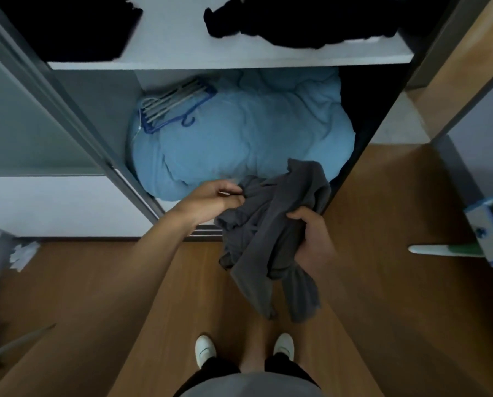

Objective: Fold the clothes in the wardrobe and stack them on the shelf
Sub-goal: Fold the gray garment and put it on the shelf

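Grey garment (271,233) hangs crumpled above floor (125,282), near wardrobe opening. Left hand (211,197) pinches its left edge; right hand (311,239) grips its right side. Dark clothes (296,21) lie on far shelf (182,44).

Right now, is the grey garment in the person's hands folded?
Not folded. The grey garment hangs bunched and crumpled between the left hand and right hand, both gripping it, loose ends dangling toward the floor.

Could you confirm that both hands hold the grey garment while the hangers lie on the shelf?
Not quite: the head view shows the hangers on the blue duvet below the shelf. The left hand and right hand do hold the garment.
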Tool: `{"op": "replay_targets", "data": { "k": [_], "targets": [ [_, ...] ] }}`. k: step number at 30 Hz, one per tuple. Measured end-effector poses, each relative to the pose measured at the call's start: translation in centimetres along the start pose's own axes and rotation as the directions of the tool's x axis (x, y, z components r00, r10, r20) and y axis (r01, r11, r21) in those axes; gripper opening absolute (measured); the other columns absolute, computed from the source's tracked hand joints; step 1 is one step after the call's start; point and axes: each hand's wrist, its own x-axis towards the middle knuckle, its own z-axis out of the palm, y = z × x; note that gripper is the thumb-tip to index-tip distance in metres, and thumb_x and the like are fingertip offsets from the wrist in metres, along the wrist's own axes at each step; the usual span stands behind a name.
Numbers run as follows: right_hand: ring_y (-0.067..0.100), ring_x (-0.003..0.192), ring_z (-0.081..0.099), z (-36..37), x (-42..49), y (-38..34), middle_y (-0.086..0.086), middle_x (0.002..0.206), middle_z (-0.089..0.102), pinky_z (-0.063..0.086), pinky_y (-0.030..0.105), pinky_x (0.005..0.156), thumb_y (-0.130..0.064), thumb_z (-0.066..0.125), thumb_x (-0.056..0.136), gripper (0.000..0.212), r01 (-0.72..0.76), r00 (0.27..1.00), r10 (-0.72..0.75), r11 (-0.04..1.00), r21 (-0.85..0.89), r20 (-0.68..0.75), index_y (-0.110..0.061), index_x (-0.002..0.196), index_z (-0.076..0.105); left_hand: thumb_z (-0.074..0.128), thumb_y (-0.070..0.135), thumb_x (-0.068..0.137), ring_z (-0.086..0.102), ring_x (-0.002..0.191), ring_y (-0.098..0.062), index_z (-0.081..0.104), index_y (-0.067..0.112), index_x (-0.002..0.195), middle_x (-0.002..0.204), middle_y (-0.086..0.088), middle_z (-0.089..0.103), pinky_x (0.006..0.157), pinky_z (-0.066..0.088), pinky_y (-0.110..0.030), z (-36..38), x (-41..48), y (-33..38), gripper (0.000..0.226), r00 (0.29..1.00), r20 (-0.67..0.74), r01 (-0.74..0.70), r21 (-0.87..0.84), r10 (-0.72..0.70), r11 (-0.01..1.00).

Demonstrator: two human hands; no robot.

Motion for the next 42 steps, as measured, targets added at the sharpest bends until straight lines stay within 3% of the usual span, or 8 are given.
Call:
{"op": "replay_targets", "data": {
  "k": [6,13,18,20,24,30,35,42],
  "targets": [
    [0.023,0.077,0.071,2.4,-1.5,1.0,0.005,0.084,0.072,0.057,0.037,0.071,-0.006,0.052,0.083,0.024,0.023,0.997,-0.026,0.999,0.041,0.073,-0.012,0.090,0.074,0.081,0.029,0.078,0.061,0.120,-0.012,0.051,0.042,0.132,0.131,0.013,0.061,0.096,0.052,-0.033,-2.7,-1.9,-5.6,0.063,0.963,0.270,0.104,-0.326,-0.013,0.940],
    [0.030,0.086,0.071,1.9,-1.3,0.9,0.010,0.093,0.073,0.058,0.045,0.082,-0.013,0.058,0.072,0.035,-0.027,0.998,0.021,0.994,-0.110,-0.055,-0.009,0.105,0.070,0.058,0.006,0.095,0.062,0.066,0.003,0.067,0.019,0.077,0.067,0.015,0.068,0.066,0.048,-0.013,-2.8,-1.1,-2.9,0.024,0.975,-0.155,-0.189,-0.221,0.157,0.957],
    [0.016,0.080,0.065,1.8,-1.5,0.9,0.001,0.091,0.068,0.049,0.031,0.078,-0.012,0.057,0.090,0.010,-0.114,0.941,-0.140,0.724,-0.680,-0.307,-0.019,0.091,0.064,0.049,0.023,0.085,0.054,0.068,-0.012,0.060,0.017,0.071,0.072,-0.002,0.061,0.066,0.040,-0.030,-3.4,-1.2,1.7,0.019,0.932,-0.233,-0.291,-0.019,0.279,0.956],
    [0.012,0.098,0.066,2.9,-1.9,0.2,-0.007,0.102,0.070,0.049,0.023,0.077,-0.018,0.063,0.093,0.012,0.104,0.942,-0.308,0.650,-0.752,-0.135,-0.025,0.102,0.068,0.050,0.019,0.091,0.055,0.064,-0.012,0.060,0.017,0.071,0.066,-0.001,0.060,0.065,0.041,-0.029,-3.6,-1.2,3.1,0.023,0.933,-0.266,-0.278,-0.103,0.243,0.955],
    [-0.012,0.096,0.065,8.5,-2.9,-0.6,-0.030,0.102,0.070,0.049,0.006,0.073,-0.045,0.072,0.082,0.029,0.390,0.921,-0.206,0.495,-0.776,0.331,-0.041,0.109,0.062,0.047,0.009,0.092,0.065,0.060,-0.010,0.067,0.018,0.069,0.062,0.004,0.068,0.058,0.050,-0.025,-5.0,-1.3,6.1,0.032,0.925,-0.287,-0.326,-0.272,0.247,0.905],
    [0.009,0.116,0.057,13.3,-1.0,1.2,-0.007,0.127,0.061,0.048,0.032,0.100,-0.045,0.080,0.077,0.075,0.415,0.892,-0.329,0.326,-0.849,0.310,-0.024,0.140,0.044,0.049,0.004,0.084,0.062,0.051,-0.010,0.063,0.014,0.067,0.050,0.005,0.061,0.049,0.050,-0.025,-6.1,-2.4,7.4,0.025,0.903,-0.198,-0.395,-0.040,0.381,0.918],
    [0.026,0.106,0.062,14.9,0.0,0.0,-0.001,0.108,0.067,0.051,0.045,0.090,-0.045,0.063,0.077,0.051,0.398,0.821,-0.498,0.147,-0.905,0.280,-0.022,0.122,0.056,0.050,0.004,0.079,0.061,0.051,-0.004,0.065,0.019,0.066,0.053,0.010,0.064,0.048,0.048,-0.021,-8.0,-3.1,8.6,0.025,0.841,-0.256,-0.503,-0.047,0.476,0.863],
    [0.020,0.102,0.063,10.2,2.4,-0.8,-0.006,0.110,0.067,0.050,0.037,0.090,-0.035,0.065,0.079,0.038,0.205,0.891,-0.417,0.012,-0.979,0.182,-0.030,0.116,0.058,0.052,0.005,0.091,0.057,0.049,-0.008,0.064,0.016,0.073,0.051,0.008,0.061,0.042,0.040,-0.019,-10.6,-3.2,8.5,0.024,0.826,-0.546,-0.412,-0.420,0.138,0.808]
  ]
}}
